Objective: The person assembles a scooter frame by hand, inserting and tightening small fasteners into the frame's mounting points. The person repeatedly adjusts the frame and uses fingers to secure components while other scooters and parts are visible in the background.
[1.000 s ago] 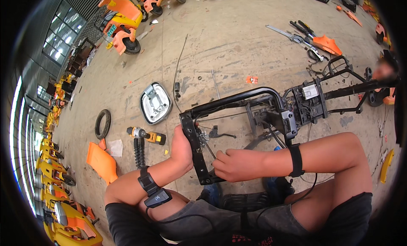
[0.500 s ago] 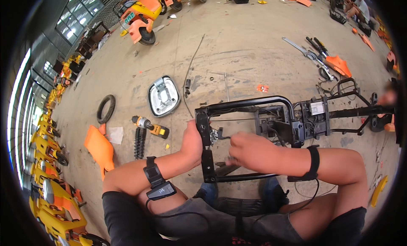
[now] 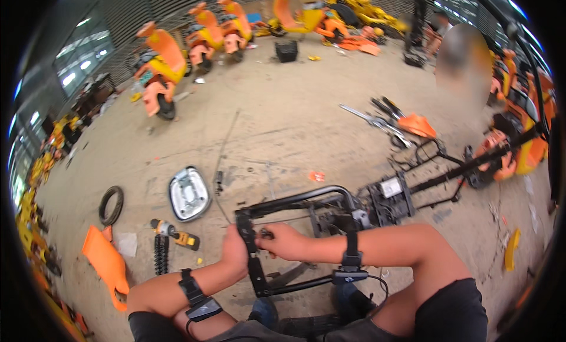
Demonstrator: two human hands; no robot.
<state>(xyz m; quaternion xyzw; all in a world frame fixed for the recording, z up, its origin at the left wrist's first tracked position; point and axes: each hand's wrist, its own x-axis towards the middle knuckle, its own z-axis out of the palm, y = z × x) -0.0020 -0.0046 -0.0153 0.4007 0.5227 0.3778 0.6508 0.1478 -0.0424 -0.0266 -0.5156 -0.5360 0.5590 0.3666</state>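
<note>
While the left hand [image 3: 237, 248] sits against the end bar [image 3: 256, 270] of the black frame [image 3: 295, 199] (head view, can't tell its grip), the right hand [image 3: 284, 242] pinches a small dark part [image 3: 266, 234] inside. Frame's just ahead of the person's shoes [image 3: 262, 312].

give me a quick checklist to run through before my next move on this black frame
1. Left hand on the black frame: ok, it rests against the left end.
2. Right hand grip: cannot tell, too blurred to make out what it holds.
3. One hand free: not ok, both are at the frame's left end.
4. Drill apart from the frame: ok, it lies on the floor to the left.
5. Spring apart from the hands: ok, on the floor beside the drill.
</note>
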